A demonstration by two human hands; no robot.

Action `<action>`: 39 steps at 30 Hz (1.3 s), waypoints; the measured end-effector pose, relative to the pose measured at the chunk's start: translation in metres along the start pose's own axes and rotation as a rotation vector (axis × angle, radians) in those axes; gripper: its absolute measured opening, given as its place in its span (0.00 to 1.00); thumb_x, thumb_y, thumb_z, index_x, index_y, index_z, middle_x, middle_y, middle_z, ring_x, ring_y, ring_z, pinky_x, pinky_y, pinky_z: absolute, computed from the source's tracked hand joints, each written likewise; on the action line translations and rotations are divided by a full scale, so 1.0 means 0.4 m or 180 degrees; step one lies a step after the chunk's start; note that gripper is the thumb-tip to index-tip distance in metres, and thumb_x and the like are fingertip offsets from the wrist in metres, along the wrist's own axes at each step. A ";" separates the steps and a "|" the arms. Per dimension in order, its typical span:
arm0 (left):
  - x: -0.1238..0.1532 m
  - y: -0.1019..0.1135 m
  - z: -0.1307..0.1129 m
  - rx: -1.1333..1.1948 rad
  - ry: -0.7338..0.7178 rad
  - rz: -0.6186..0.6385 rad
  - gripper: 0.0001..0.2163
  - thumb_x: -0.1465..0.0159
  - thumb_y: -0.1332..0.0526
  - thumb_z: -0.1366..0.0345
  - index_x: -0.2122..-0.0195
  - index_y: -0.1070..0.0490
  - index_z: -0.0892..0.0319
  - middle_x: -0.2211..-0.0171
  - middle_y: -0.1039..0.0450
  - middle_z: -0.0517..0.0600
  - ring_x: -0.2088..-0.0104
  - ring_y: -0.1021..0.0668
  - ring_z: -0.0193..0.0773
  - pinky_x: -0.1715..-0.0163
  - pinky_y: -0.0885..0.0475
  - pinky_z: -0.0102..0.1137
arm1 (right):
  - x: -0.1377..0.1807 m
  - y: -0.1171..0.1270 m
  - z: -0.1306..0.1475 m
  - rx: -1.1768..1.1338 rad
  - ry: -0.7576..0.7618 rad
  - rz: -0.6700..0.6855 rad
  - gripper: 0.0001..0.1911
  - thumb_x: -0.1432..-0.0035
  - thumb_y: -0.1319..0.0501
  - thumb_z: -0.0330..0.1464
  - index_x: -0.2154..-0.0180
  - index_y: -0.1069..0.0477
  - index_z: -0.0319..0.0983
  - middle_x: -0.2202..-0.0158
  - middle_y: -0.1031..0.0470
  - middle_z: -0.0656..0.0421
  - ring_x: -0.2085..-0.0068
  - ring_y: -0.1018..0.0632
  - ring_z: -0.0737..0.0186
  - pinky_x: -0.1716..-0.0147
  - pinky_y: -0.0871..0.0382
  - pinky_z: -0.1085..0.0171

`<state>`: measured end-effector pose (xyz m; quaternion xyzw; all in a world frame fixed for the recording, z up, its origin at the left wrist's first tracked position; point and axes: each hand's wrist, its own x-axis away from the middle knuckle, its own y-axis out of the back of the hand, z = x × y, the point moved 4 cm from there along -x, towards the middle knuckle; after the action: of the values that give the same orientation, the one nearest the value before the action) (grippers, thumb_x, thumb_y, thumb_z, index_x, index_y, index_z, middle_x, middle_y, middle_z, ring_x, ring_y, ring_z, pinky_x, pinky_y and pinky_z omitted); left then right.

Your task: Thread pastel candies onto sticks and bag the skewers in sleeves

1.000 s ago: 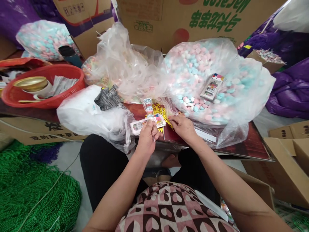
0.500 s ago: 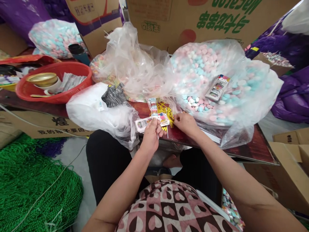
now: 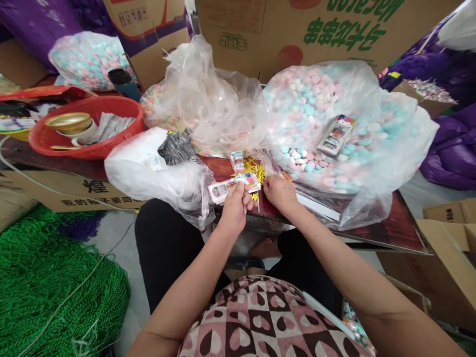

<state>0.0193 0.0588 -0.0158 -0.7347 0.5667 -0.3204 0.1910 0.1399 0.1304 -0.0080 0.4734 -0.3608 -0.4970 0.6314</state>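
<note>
My left hand [image 3: 236, 202] is closed, its thumb pressing on a small clear packet [image 3: 237, 162] with colourful contents that stands up above the fingers. Under the same thumb lies a little stack of printed cards [image 3: 220, 191], spread to both sides. My right hand [image 3: 279, 193] is just to the right, its fingers drawn together at the edge of a pile of yellow twist ties [image 3: 257, 168]. Whatever those fingertips may hold is too small to make out. Both hands are over the front edge of the dark red table [image 3: 219, 167].
A big clear bag of pink, blue and white candies [image 3: 316, 94] carries another stack of printed cards [image 3: 336, 135]. White plastic bags [image 3: 148, 168] lie to the left, beside a red basket [image 3: 122, 141]. Behind stands a large carton [image 3: 267, 39]; green cord [image 3: 63, 277] heaps on the floor.
My right hand has shifted slightly left and down, closer to the left hand and the twist ties. The left hand keeps its grip on the packet and cards.
</note>
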 end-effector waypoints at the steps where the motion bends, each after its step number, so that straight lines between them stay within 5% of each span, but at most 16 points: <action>1: 0.000 0.001 -0.001 0.0010 0.0006 -0.0006 0.15 0.37 0.38 0.53 0.71 0.38 0.58 0.87 0.46 0.37 0.86 0.39 0.25 0.76 0.31 0.25 | -0.004 -0.003 -0.002 -0.0063 -0.0037 0.0007 0.13 0.40 0.47 0.29 0.64 0.23 0.36 0.58 0.21 0.45 0.56 0.22 0.51 0.60 0.34 0.59; 12: 0.006 -0.003 -0.004 0.0060 0.0055 -0.0062 0.14 0.35 0.40 0.55 0.71 0.38 0.59 0.87 0.47 0.37 0.87 0.39 0.25 0.76 0.32 0.25 | -0.017 -0.003 -0.085 -0.1720 -0.0336 0.0148 0.12 0.39 0.46 0.36 0.70 0.29 0.38 0.78 0.24 0.60 0.82 0.29 0.69 0.78 0.36 0.70; 18: 0.006 -0.006 0.000 -0.0052 0.0036 0.0015 0.15 0.36 0.38 0.53 0.72 0.37 0.59 0.87 0.46 0.36 0.87 0.39 0.25 0.76 0.31 0.25 | -0.004 -0.020 -0.088 -0.2613 -0.0440 0.0283 0.12 0.43 0.38 0.40 0.70 0.29 0.38 0.80 0.26 0.62 0.84 0.32 0.72 0.84 0.39 0.73; 25: 0.006 -0.005 0.006 -0.0117 0.0004 0.0057 0.15 0.37 0.38 0.53 0.71 0.36 0.59 0.87 0.45 0.37 0.87 0.38 0.25 0.76 0.31 0.25 | 0.021 -0.028 -0.081 -0.3331 -0.0584 0.0505 0.13 0.40 0.40 0.39 0.62 0.25 0.36 0.61 0.19 0.51 0.73 0.21 0.68 0.78 0.28 0.71; 31: 0.008 -0.006 0.005 -0.0228 -0.0028 0.0076 0.17 0.39 0.36 0.50 0.70 0.35 0.59 0.86 0.46 0.37 0.86 0.39 0.25 0.78 0.33 0.25 | 0.023 -0.019 -0.075 -0.2941 -0.0447 0.0250 0.19 0.42 0.40 0.40 0.54 0.23 0.37 0.75 0.22 0.60 0.84 0.32 0.72 0.85 0.38 0.72; 35: 0.006 -0.004 0.008 -0.0372 -0.0033 0.0061 0.18 0.40 0.36 0.48 0.70 0.35 0.59 0.86 0.46 0.37 0.87 0.41 0.25 0.80 0.35 0.25 | 0.034 0.010 -0.047 -0.3021 -0.0252 -0.0215 0.22 0.41 0.43 0.44 0.50 0.25 0.39 0.68 0.21 0.59 0.79 0.28 0.69 0.82 0.36 0.69; 39: 0.003 0.000 0.018 -0.0638 -0.0070 0.0063 0.16 0.39 0.38 0.49 0.70 0.35 0.58 0.87 0.47 0.36 0.88 0.42 0.25 0.81 0.36 0.25 | 0.070 0.045 0.008 -0.2533 0.0213 -0.0138 0.17 0.37 0.45 0.40 0.53 0.25 0.40 0.70 0.21 0.59 0.74 0.24 0.65 0.71 0.29 0.66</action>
<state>0.0243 0.0569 -0.0205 -0.7479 0.6010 -0.2521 0.1260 0.1488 0.1036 0.0096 0.2153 -0.1092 -0.5955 0.7662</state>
